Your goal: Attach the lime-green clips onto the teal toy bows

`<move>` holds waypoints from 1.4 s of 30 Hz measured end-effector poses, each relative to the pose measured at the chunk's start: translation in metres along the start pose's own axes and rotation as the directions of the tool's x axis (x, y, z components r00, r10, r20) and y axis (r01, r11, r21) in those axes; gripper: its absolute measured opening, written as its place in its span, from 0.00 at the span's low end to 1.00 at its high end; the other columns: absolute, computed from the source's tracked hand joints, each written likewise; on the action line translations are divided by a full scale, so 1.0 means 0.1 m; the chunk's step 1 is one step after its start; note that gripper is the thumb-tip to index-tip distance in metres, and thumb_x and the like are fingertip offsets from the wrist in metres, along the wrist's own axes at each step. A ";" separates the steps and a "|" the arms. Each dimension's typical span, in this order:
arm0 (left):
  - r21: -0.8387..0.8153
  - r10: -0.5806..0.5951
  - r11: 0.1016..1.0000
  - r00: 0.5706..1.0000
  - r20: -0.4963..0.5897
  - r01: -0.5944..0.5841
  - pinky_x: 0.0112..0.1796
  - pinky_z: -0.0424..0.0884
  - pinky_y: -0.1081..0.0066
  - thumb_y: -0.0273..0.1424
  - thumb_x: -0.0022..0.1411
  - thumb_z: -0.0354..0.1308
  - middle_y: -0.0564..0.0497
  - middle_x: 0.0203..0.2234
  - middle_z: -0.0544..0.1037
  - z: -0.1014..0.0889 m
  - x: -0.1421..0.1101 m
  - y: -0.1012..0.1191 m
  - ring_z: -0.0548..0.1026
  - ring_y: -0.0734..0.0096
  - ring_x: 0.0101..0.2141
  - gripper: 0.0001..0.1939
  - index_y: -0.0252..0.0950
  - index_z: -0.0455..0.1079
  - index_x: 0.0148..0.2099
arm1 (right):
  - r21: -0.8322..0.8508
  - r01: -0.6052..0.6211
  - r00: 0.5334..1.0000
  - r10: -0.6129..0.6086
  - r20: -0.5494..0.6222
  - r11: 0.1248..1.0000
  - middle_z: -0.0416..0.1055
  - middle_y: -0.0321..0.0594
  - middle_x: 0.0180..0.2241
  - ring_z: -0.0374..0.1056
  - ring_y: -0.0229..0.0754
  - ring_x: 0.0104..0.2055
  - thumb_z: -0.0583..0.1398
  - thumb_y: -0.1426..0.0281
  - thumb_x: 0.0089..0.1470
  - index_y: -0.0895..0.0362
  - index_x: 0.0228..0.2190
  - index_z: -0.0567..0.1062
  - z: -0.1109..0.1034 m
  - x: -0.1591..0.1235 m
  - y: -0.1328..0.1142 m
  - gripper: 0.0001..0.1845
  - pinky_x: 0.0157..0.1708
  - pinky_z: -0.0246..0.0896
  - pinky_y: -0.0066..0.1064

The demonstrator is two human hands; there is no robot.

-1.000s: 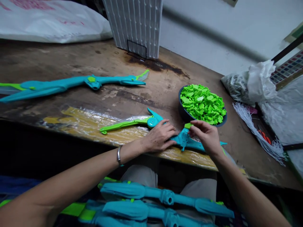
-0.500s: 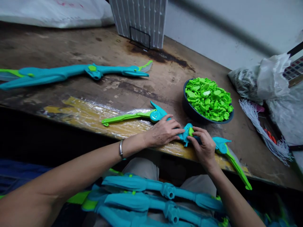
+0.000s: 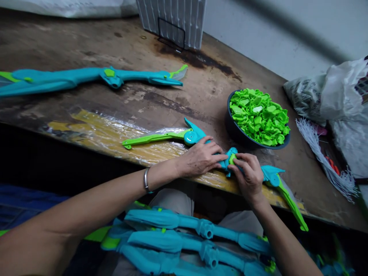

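A teal and green plastic toy bow lies along the table's front edge, its arms reaching out to both sides. Over its left half, my left hand is closed on the teal body close to the middle. My right hand pinches a small lime-green plastic piece against the bow's centre. My fingers cover part of that piece and of the bow's middle. Just beyond my right hand stands a dark bowl heaped with similar green pieces.
Another teal bow lies farther back on the left of the table. Several teal bows rest across my lap. White ties, red-handled pliers and plastic bags are at the right. A grey ribbed panel stands behind.
The green piece now sits flatter against the bow's centre under my right fingers. Both hands stay in nearly the same place; the view has shifted slightly.
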State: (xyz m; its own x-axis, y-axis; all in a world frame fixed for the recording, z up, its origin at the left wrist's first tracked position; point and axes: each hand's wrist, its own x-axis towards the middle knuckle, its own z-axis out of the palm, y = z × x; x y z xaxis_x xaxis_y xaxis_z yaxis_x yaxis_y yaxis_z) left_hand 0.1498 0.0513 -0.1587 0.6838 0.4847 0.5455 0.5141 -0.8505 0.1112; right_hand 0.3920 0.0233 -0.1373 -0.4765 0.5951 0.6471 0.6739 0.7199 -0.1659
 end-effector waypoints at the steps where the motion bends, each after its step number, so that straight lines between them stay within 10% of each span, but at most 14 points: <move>1: 0.000 -0.001 1.000 1.000 0.004 0.001 0.59 0.59 0.49 0.35 0.78 0.55 0.44 0.46 0.77 0.00 0.00 0.00 0.73 0.56 0.46 0.12 0.37 0.73 0.58 | -0.018 0.016 1.000 -0.016 0.005 1.000 0.75 0.47 0.43 0.72 0.51 0.44 0.63 0.69 0.66 0.54 0.42 0.76 0.00 0.00 0.01 0.03 0.43 0.73 0.45; 20: 0.027 0.000 1.000 0.991 0.133 -0.003 0.60 0.58 0.49 0.25 0.76 0.46 0.41 0.54 0.72 0.01 0.03 0.06 0.70 0.53 0.52 0.24 0.40 0.61 0.71 | -0.240 0.300 0.925 -0.220 0.310 0.923 0.74 0.60 0.54 0.68 0.58 0.54 0.53 0.81 0.63 0.66 0.55 0.73 -0.19 0.04 -0.01 0.21 0.51 0.69 0.50; 42: 0.077 -0.102 0.993 0.964 0.246 0.085 0.56 0.60 0.49 0.32 0.73 0.57 0.39 0.50 0.72 -0.10 0.19 0.23 0.69 0.49 0.50 0.29 0.31 0.57 0.71 | -0.144 0.178 0.955 -0.135 0.265 0.973 0.76 0.55 0.49 0.67 0.55 0.52 0.55 0.80 0.55 0.68 0.50 0.76 -0.22 0.10 0.01 0.21 0.51 0.69 0.46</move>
State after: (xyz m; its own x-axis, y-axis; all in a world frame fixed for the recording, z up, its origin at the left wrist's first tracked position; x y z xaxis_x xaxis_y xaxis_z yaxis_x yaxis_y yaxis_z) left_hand 0.1698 0.0386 -0.1371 0.7341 0.6041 0.3100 0.6089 -0.7877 0.0930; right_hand 0.3998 0.0222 -0.1145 -0.6957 0.5657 0.4427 0.6528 0.7550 0.0612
